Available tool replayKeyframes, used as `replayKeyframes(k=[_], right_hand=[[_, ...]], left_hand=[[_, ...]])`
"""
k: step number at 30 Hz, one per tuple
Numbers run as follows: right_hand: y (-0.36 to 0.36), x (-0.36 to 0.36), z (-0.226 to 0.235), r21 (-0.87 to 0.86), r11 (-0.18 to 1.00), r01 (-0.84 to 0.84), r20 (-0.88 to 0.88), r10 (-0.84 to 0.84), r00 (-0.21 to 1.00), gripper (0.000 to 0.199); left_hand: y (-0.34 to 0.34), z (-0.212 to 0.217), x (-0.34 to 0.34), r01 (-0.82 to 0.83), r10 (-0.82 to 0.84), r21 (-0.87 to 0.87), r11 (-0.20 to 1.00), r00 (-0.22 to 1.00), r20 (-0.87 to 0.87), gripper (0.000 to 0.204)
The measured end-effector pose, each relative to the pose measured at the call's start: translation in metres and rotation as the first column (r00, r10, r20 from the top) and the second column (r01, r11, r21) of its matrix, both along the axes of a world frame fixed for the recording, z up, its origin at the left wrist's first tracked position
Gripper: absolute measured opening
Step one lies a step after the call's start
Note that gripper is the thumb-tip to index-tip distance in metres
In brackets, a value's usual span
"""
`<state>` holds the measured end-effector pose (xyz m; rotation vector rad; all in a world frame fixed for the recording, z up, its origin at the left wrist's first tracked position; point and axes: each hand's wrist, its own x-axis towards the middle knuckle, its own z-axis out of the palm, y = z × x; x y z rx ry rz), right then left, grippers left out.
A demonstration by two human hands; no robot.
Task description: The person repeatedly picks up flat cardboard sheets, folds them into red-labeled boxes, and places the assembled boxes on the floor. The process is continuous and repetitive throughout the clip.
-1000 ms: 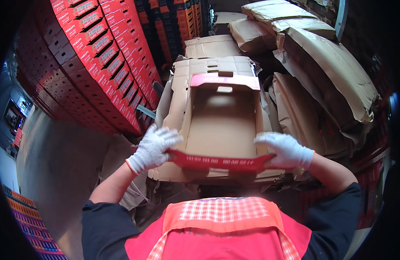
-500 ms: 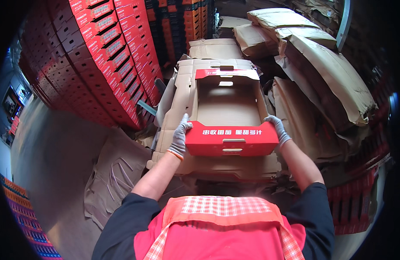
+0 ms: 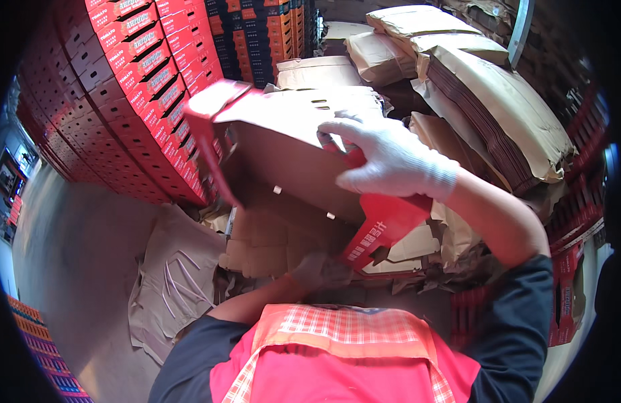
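A red cardboard box [image 3: 294, 158] with a brown inside hangs tilted on its side above a pile of flat cardboard blanks [image 3: 257, 245]. Its open side faces down and to the left. My right hand [image 3: 388, 156], in a pale glove, grips the raised edge near a corner, thumb and fingers on either side of the cardboard. Lower down, in the shade, my gloved left hand [image 3: 318, 272] holds the box at its bottom corner, beside the red end panel. The fingers of that hand are dim and partly hidden.
Tall stacks of red boxes [image 3: 146, 74] rise at the left, with dark and orange stacks [image 3: 257, 37] behind. Paper-wrapped bundles [image 3: 495, 107] lie to the right. Brown paper with loose straps [image 3: 173, 275] covers the floor at the left. More red boxes [image 3: 566, 295] stand at the right.
The box was lying level on the pile with a hand at each side. It is now lifted and tipped over to the left, my right hand up and my left hand down.
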<state>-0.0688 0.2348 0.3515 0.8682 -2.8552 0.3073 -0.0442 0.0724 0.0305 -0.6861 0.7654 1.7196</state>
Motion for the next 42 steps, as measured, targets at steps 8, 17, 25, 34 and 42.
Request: replayKeyframes(k=[8,17,25,34,42], right_hand=[[0.013,-0.055,-0.025,-0.278,0.896,0.346,-0.106,-0.386,0.916,0.035],[0.048,-0.023,-0.006,-0.271,0.938,0.216,-0.206,-0.275,0.939,0.026],[0.055,-0.053,-0.008,0.264,0.961,0.084,-0.329,0.008,0.944,0.039],[0.022,-0.079,-0.032,-0.398,0.901,0.171,0.128,-0.130,0.983,0.037],[-0.002,-0.044,-0.024,-0.216,0.976,-0.035,-0.079,0.019,0.997,0.060]], left_hand=[[-0.038,0.224,-0.002,-0.731,-0.720,0.022,0.682,-0.677,-0.155,0.077],[-0.005,0.294,-0.079,-0.390,-0.633,-0.547,0.740,-0.679,-0.372,0.074],[-0.005,0.275,-0.081,-0.454,-0.602,-0.410,0.791,-0.693,-0.395,0.074],[-0.014,0.255,-0.069,-0.387,-0.391,-0.149,0.910,-0.681,-0.619,0.102],[-0.069,0.223,-0.073,-0.408,-0.265,0.061,0.911,-0.693,-0.670,0.033]])
